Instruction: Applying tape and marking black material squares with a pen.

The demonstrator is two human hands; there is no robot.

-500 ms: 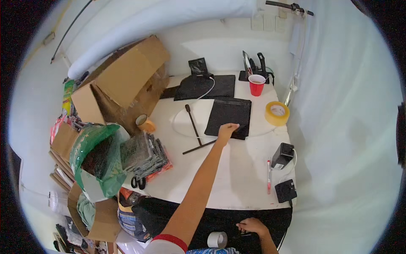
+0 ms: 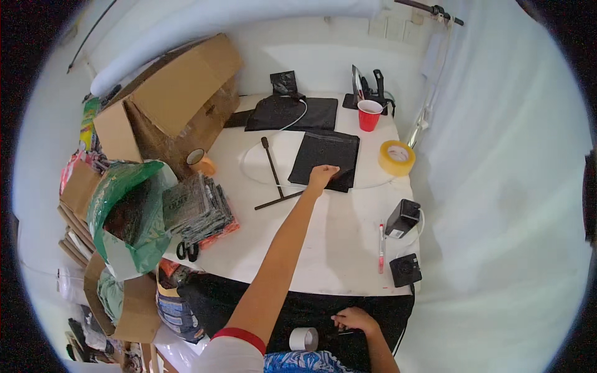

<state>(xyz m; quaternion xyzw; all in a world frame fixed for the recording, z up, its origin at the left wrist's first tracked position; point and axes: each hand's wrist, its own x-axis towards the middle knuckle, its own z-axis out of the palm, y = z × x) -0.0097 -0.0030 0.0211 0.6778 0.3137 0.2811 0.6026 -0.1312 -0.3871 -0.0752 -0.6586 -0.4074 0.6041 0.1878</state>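
Head view: left hand [image 2: 323, 177] over near part of flat black plastic bag [image 2: 323, 149], mid-surface [image 2: 354, 217], grip narrow, fingertips together. Right hand [image 2: 356, 318] near white tape roll [image 2: 297, 340]; can't tell its grip.

On counter [image 2: 348, 230] before you: two large flat black pieces, front piece [image 2: 326, 149] and back piece [image 2: 273, 116]; one T-shaped rod [image 2: 273, 171]; one red cup [image 2: 369, 119]; one pen [image 2: 381, 248]; one pair of scissors [image 2: 187, 251]; two black blocks, upper block [image 2: 404, 214] and lower block [image 2: 406, 270]; one stack of grey packets [image 2: 193, 211], layers too tight to count. Around you: three tape rolls, yellow roll [image 2: 388, 166], orange roll [image 2: 208, 166], white roll [image 2: 298, 340]; one green bag [image 2: 159, 233]. Your hands: two, left hand [image 2: 322, 178], right hand [image 2: 356, 319].
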